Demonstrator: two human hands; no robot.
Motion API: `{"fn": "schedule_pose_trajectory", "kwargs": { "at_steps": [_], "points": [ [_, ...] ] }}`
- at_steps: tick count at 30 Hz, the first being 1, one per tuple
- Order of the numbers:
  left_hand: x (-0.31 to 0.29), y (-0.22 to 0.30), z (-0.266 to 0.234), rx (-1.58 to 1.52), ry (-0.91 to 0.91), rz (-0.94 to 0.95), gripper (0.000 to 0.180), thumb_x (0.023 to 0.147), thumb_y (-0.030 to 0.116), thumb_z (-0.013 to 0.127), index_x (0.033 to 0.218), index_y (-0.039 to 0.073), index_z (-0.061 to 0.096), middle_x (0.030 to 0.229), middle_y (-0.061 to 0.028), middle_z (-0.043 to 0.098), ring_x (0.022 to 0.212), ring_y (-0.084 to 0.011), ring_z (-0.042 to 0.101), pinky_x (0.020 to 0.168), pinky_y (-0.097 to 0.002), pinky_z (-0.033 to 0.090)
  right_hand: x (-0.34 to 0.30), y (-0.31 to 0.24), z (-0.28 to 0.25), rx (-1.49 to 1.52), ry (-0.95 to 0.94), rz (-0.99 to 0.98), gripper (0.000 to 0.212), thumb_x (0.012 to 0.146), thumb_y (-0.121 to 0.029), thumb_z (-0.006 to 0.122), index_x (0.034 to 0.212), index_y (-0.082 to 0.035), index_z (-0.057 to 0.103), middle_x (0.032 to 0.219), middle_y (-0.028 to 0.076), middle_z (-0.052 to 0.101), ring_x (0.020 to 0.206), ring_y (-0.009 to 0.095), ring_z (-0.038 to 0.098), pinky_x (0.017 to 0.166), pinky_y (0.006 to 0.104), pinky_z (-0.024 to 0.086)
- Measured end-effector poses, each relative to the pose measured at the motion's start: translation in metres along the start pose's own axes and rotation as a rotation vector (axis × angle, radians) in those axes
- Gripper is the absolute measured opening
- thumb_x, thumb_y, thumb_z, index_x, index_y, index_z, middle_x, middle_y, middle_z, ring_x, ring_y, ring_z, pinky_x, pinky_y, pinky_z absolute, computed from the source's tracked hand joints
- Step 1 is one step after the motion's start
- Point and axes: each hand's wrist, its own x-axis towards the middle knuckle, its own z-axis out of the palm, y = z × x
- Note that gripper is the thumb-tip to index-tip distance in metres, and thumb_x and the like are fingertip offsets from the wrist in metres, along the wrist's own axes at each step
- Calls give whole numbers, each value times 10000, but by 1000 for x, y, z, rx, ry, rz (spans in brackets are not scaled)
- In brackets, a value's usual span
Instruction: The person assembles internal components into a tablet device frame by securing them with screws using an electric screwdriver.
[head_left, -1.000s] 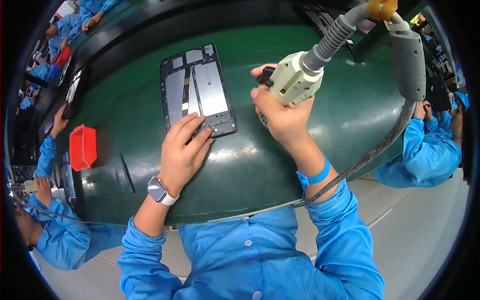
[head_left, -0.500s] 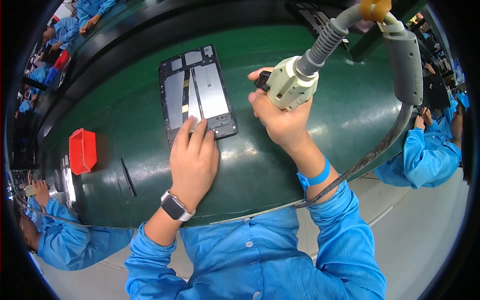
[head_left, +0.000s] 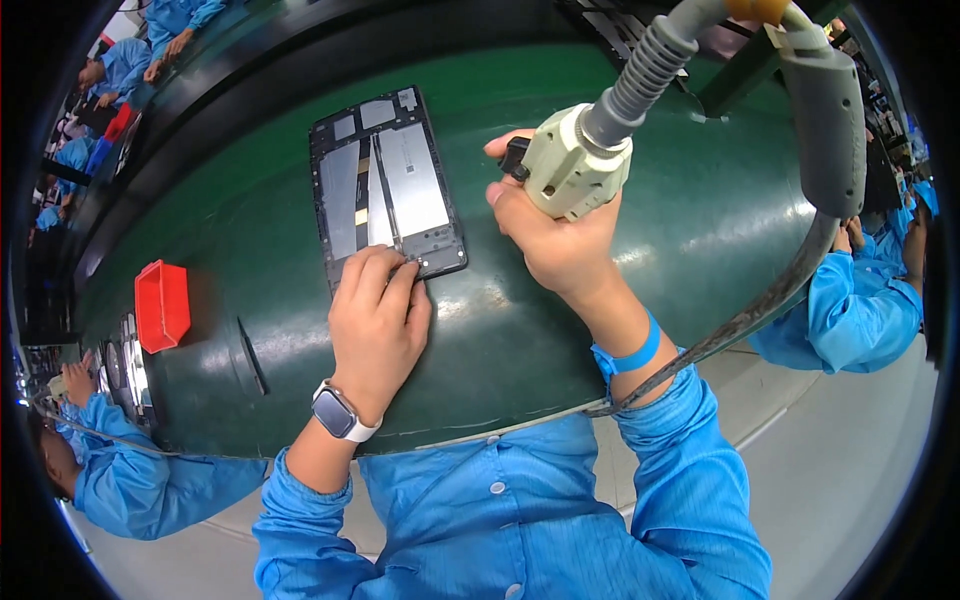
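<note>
An opened tablet (head_left: 425, 160) lies on the green table, its dark frame, silver battery plates and a ribbon cable showing. At its near edge my left hand (head_left: 375, 315) rests with bent fingers. The fingertips are drawn together on the tablet's lower strip, and anything pinched under them is hidden. To the right of the tablet, my right hand (head_left: 555, 235) is wrapped round an off-white electric screwdriver (head_left: 575, 165) with a black lever. The tool is held upright above the table, and its lower end is hidden behind my hand.
A thick grey cable (head_left: 730, 335) runs from the screwdriver, through a grey cylinder (head_left: 825, 130), down past my right forearm. At left stand a red bin (head_left: 162, 305) and a thin black tool (head_left: 252, 355). Co-workers in blue sit on both sides.
The fingers of my left hand have curled in from lying stretched over the tablet. The tablet has shifted slightly left. My right hand and the screwdriver have moved slightly left.
</note>
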Motion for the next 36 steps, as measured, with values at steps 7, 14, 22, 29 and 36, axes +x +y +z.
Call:
{"fn": "schedule_pose_trajectory", "kwargs": {
  "at_steps": [7,14,22,29,36],
  "points": [
    [0,14,0,209,-47,-61,240,718,-15,686,954,-38,645,996,-146,604,952,-344,601,811,-411,516,-4,-2,2,-7,24,-9,309,748,101,626,1044,40,564,842,83,634,554,88,562,485,230,461],
    [-21,-6,-5,-21,33,49,300,731,-20,724,1025,-41,674,1063,-161,635,1053,-369,618,896,-434,521,-8,-9,5,6,34,-15,302,753,96,625,1044,44,565,787,67,622,543,80,554,473,228,450],
    [-18,0,-3,15,19,43,297,726,-20,717,1019,-36,667,1061,-159,629,1062,-375,606,900,-443,514,-9,-12,4,-5,40,-4,270,760,90,625,1025,57,590,718,35,595,530,73,541,477,221,437],
    [-12,11,-4,112,-16,13,292,716,-14,681,999,-63,627,1041,-161,599,1033,-355,591,882,-422,509,-10,-13,6,-4,32,0,286,757,97,621,1036,57,577,730,41,598,530,73,540,480,220,436],
    [-5,15,-7,250,-77,8,278,721,35,699,985,-32,642,1014,-138,601,979,-323,603,817,-404,526,-12,-9,8,26,51,49,303,754,100,626,1047,46,574,767,59,607,532,90,546,478,233,452]
  ]
}}
